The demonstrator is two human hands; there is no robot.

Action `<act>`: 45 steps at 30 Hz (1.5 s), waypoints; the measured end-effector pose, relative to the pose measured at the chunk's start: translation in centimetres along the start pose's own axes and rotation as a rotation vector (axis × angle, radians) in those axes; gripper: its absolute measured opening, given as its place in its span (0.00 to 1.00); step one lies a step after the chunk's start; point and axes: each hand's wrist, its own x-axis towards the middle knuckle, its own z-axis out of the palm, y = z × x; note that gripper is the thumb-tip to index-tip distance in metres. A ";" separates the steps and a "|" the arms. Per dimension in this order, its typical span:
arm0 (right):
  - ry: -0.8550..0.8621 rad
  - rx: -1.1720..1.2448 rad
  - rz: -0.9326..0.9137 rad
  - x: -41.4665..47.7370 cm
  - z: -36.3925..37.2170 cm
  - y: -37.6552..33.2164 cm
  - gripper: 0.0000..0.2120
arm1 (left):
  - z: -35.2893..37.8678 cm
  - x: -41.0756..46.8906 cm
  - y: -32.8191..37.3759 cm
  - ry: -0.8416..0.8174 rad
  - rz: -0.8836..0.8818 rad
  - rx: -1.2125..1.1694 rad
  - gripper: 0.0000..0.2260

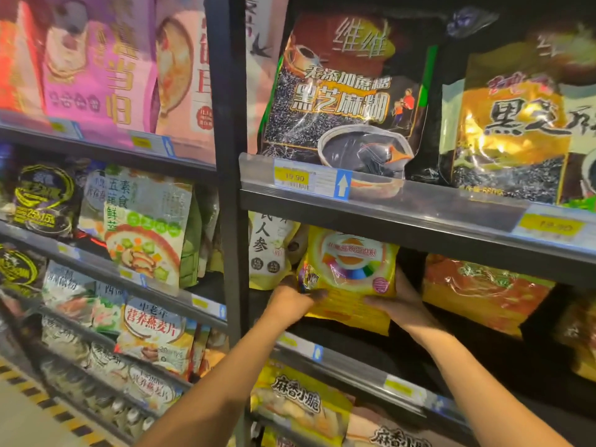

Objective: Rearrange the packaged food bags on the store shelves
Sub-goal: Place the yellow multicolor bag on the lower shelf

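A yellow food bag with a rainbow-coloured circle (350, 269) stands on the middle shelf (371, 372) of the right bay. My left hand (292, 296) grips its lower left corner. My right hand (400, 300) clasps its lower right edge. Both forearms reach up from below. To its left stands a pale ginseng bag (269, 250). To its right lies an orange-red bag (483, 293) with a dark gap between them.
Black sesame bags (342, 101) fill the shelf above, behind a price rail (322, 180). A black upright post (227, 156) splits the bays. The left bay holds oatmeal and soup bags (145, 227). Yellow snack bags (300, 404) sit on the shelf below.
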 end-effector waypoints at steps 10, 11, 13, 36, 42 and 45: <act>0.074 -0.036 0.074 6.4 1.0 4.1 0.38 | 1.7 6.4 -0.6 0.029 0.043 0.121 0.39; 0.085 -0.049 0.081 6.9 1.0 4.4 0.37 | 1.8 6.8 -0.7 0.033 0.054 0.111 0.37; 0.100 -0.063 0.092 7.7 1.1 5.0 0.36 | 2.3 7.7 -0.8 0.046 0.074 0.093 0.34; 0.205 -0.263 0.179 9.4 1.8 5.9 0.35 | 3.9 10.6 -0.9 0.060 0.044 0.177 0.30; 0.255 -0.308 0.198 8.5 1.9 5.7 0.43 | 3.5 9.5 -1.2 0.038 0.082 0.199 0.32; 0.232 -0.344 0.225 7.6 1.8 5.6 0.46 | 3.3 8.4 -1.4 0.041 0.114 0.239 0.36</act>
